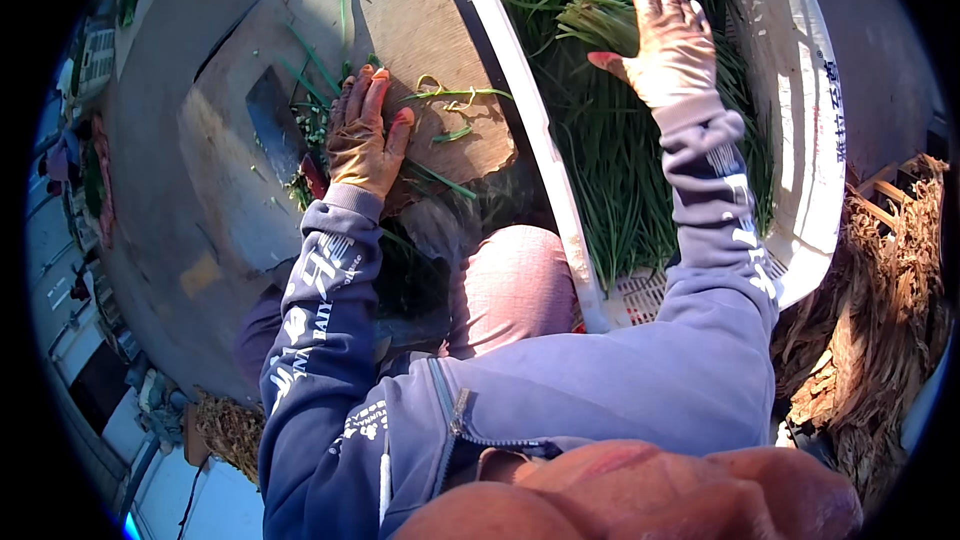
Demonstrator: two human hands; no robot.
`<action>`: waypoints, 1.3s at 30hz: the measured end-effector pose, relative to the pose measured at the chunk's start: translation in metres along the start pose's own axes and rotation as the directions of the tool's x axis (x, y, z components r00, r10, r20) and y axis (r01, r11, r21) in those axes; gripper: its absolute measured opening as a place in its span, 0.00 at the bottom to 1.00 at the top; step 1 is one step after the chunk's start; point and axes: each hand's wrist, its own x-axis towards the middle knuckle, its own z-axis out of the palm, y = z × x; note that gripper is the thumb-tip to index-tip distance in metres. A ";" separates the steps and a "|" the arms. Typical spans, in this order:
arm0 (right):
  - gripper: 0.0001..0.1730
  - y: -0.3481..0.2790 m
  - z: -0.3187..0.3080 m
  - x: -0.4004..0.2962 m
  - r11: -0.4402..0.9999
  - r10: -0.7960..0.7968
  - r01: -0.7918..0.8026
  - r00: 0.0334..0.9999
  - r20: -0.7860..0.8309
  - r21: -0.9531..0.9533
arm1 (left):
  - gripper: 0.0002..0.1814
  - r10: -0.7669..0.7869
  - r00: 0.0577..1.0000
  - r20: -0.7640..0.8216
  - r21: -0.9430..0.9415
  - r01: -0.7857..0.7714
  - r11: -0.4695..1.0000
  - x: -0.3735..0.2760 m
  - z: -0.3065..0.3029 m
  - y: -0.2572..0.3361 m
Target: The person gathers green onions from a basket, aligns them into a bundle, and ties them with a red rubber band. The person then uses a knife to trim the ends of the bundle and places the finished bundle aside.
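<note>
My left hand (364, 127) lies palm down, fingers slightly spread, over chopped green pieces (304, 120) and stalks on a worn board (427, 30). Beside it, to the left, is the broad dark blade of a cleaver (274, 120); a reddish handle-like part shows just below my palm. What lies under the palm is hidden. My right hand (671, 45) is spread, thumb out, over a white plastic crate (806, 165) of long green leaf vegetables (615, 165). Its thumb is by the pale cut ends of a bunch (600, 19). Both hands seem to be in thin gloves.
The crate's near wall (536, 105) stands close to the board's right edge. Clear plastic film (442, 221) lies below the board, by my knee (517, 285). Dried brown leaves (847, 337) are heaped at the lower right. Stalks and bits of yellowed leaf lie on the board.
</note>
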 end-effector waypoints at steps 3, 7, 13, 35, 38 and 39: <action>0.60 -0.018 0.024 0.040 0.987 0.134 -0.083 0.901 0.412 -0.139 | 0.30 -0.023 0.999 0.043 -0.008 0.023 1.000 0.002 -0.007 0.002; 0.58 -0.016 0.044 0.057 0.998 0.062 -0.047 0.803 0.592 -0.041 | 0.31 0.048 0.990 -0.132 -0.043 -0.054 0.998 0.013 -0.025 0.023; 0.35 0.024 0.040 0.040 0.304 0.254 -0.687 0.726 0.639 0.660 | 0.32 0.243 0.947 -0.209 -0.509 -0.318 0.800 0.052 -0.054 0.097; 0.39 0.090 -0.001 -0.064 -0.069 0.266 -0.064 0.961 0.080 0.996 | 0.20 0.144 0.941 0.305 -0.947 0.316 -0.055 0.169 0.080 0.245; 0.39 0.086 0.006 -0.060 -0.024 0.254 0.030 0.967 -0.023 0.999 | 0.15 0.120 0.961 0.248 -0.963 0.232 0.135 0.164 0.085 0.249; 0.39 0.082 0.003 -0.057 0.000 0.250 0.066 0.966 -0.064 0.998 | 0.14 0.124 0.969 0.215 -0.956 0.182 0.231 0.160 0.086 0.250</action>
